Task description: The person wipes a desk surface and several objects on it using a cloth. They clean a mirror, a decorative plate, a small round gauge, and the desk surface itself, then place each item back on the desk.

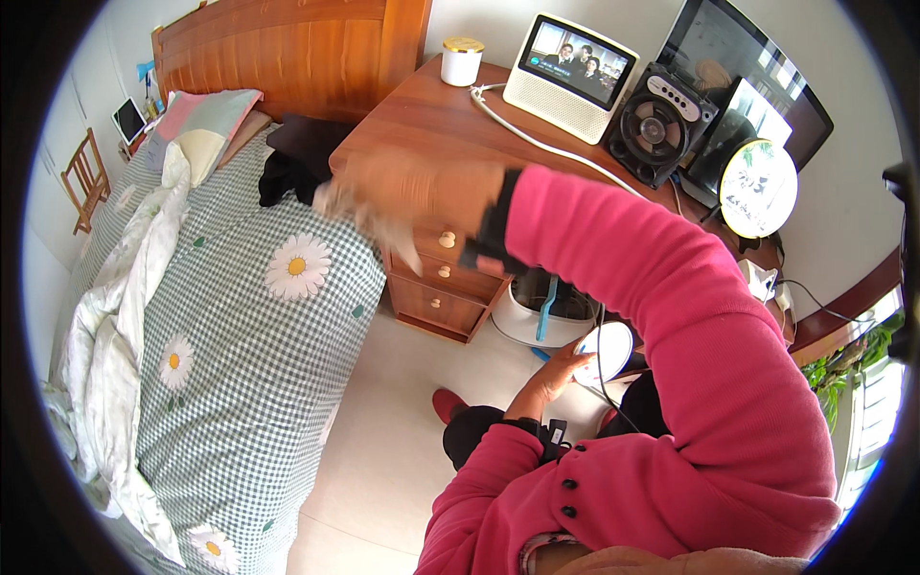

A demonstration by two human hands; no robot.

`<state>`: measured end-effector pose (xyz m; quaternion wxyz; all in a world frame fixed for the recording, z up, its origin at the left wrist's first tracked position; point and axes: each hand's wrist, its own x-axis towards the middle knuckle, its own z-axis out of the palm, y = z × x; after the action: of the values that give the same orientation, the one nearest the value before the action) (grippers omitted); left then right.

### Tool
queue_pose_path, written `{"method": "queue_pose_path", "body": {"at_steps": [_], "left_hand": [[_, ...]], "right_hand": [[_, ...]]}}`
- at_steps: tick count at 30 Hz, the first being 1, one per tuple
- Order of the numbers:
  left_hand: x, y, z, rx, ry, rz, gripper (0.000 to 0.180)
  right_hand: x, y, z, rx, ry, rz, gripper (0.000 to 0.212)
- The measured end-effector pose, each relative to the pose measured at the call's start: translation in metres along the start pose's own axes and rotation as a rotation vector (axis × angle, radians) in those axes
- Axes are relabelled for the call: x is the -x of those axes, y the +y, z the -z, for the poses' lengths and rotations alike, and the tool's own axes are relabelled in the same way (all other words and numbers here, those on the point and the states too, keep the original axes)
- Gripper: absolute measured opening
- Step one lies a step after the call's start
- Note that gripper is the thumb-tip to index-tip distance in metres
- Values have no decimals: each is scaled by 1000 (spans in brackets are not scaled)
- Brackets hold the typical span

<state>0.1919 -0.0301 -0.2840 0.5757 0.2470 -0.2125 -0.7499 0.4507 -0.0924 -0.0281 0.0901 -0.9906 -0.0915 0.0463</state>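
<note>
My right hand, smeared by motion, is over the near left corner of the brown wooden cabinet. A pale, limp cloth hangs from its fingers, also blurred. Lower down, close to my knees, my left hand grips a round white object by its edge. Its flat face catches the light, and I cannot tell whether it is a lid or a shallow container. A thin dark cable runs in front of it.
On the cabinet top stand a white jar with a gold lid, a white smart display, a black speaker and a round mirror. A white bin stands beside the drawers. The bed with checked bedding lies left.
</note>
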Motion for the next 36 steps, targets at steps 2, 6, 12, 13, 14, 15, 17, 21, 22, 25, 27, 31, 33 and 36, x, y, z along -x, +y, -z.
{"method": "queue_pose_path", "body": {"at_steps": [2, 6, 12, 13, 14, 15, 17, 21, 22, 25, 27, 31, 33, 36], "left_hand": [[2, 0, 0, -21, 37, -16, 63], [6, -3, -1, 32, 52, -50, 61], [3, -4, 2, 19, 57, -61, 63], [3, -4, 2, 10, 57, -70, 64], [3, -4, 2, 11, 74, -51, 64], [3, -3, 2, 17, 52, -65, 64], [5, -1, 1, 64, 19, -42, 62], [7, 1, -2, 1, 53, -40, 65], [8, 2, -3, -1, 61, -37, 65], [8, 2, -3, 19, 62, -44, 62], [9, 2, -2, 30, 54, -47, 59], [11, 3, 0, -7, 44, -16, 61], [10, 4, -1, 9, -5, -4, 66], [8, 5, -2, 32, -54, -23, 66]], "right_hand": [[30, -55, -28, -68, -205, 212, 33], [97, -71, -17, -203, 46, 234, 37], [194, 26, 72, 170, 470, -499, 32], [206, 32, 69, 92, 271, -591, 35], [218, 32, 56, 41, 149, -681, 39], [229, 32, 44, 78, 145, -670, 42], [238, 29, 12, 203, 295, -618, 49], [215, 61, 3, 71, 339, -456, 58], [202, 70, 5, 109, 331, -452, 57], [154, 99, 15, 202, 328, -412, 51], [122, 117, 22, 230, 295, -483, 46], [65, 150, 28, 286, 328, -472, 41], [36, 158, 31, 348, 280, -510, 44], [1, 149, 41, 97, 269, -495, 45]]}}
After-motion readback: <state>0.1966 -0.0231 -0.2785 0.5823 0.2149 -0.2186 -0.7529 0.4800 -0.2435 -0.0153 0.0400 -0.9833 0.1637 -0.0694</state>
